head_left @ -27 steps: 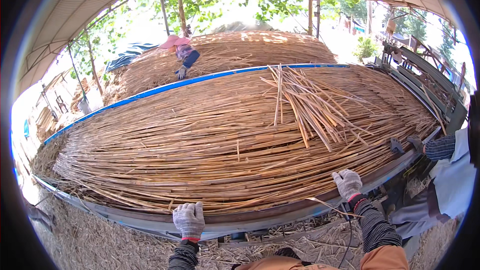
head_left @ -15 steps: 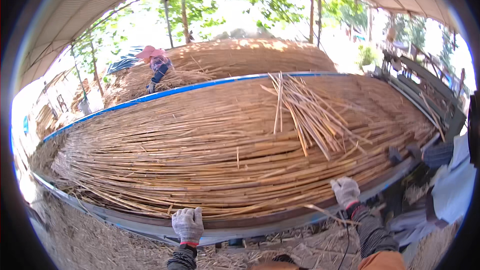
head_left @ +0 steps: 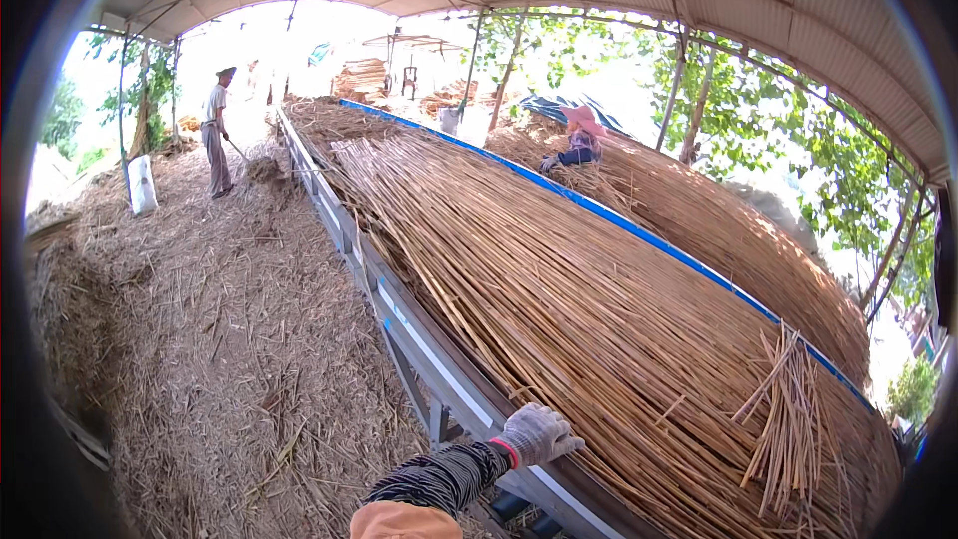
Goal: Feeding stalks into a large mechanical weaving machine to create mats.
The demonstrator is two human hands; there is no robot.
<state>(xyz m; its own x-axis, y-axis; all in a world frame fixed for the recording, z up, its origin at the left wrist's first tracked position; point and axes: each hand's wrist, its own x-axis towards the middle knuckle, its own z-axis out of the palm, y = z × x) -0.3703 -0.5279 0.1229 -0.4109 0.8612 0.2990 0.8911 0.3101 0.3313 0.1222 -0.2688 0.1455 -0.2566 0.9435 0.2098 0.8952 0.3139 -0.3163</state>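
Note:
My left hand [head_left: 539,434], in a grey knitted glove with a red cuff, rests at the near edge of a long conveyor-like bed [head_left: 449,394]. Its fingers reach out over the rim toward the stalks, and nothing shows in its grasp. Long brown reed stalks [head_left: 519,250] cover the bed, mostly lying lengthwise. On top of them, at the lower right, a loose bundle of shorter, paler stalks [head_left: 788,429] lies crosswise. My right hand is out of view.
Beyond the bed's blue far rim [head_left: 639,230], a person in a pink hat [head_left: 584,135] bends beside a large reed heap [head_left: 718,210]. At far left, a person [head_left: 216,130] stands holding a long-handled tool near a white sack [head_left: 143,185]. Straw litter [head_left: 269,339] covers the ground.
My view has swung left, bringing the littered ground and standing person into sight. My right hand and a nearby blue-clad person have left the picture. My left hand stays at the bed's edge.

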